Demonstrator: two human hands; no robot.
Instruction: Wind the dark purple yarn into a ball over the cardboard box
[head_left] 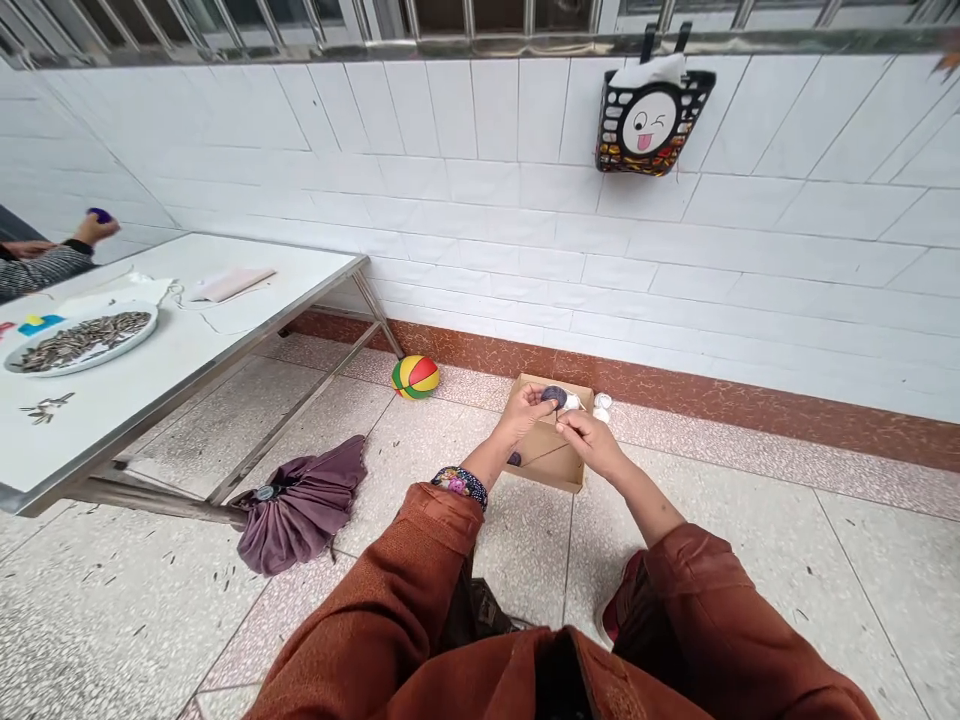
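My left hand (pixel 523 414) is closed around a small dark purple-grey ball of yarn (pixel 554 395). Just to its right, my right hand (pixel 589 442) pinches a dark strand by the ball. Both hands are above an open cardboard box (pixel 551 481) on the floor. Inside its left side lies a second dark ball (pixel 514 459), and a dark strand (pixel 546 456) slants up from it toward my right hand. White yarn (pixel 573 402) shows behind the dark ball. Two white balls (pixel 602 401) sit at the box's right edge.
On the left stands a white table (pixel 315 268) with a plate of sunflower seeds (pixel 82 345). A folded purple umbrella (pixel 307 510) and a striped ball (pixel 415 377) are on the floor. A black basket (pixel 609 120) hangs ahead. Another person's hand (pixel 96 230) holds something purple.
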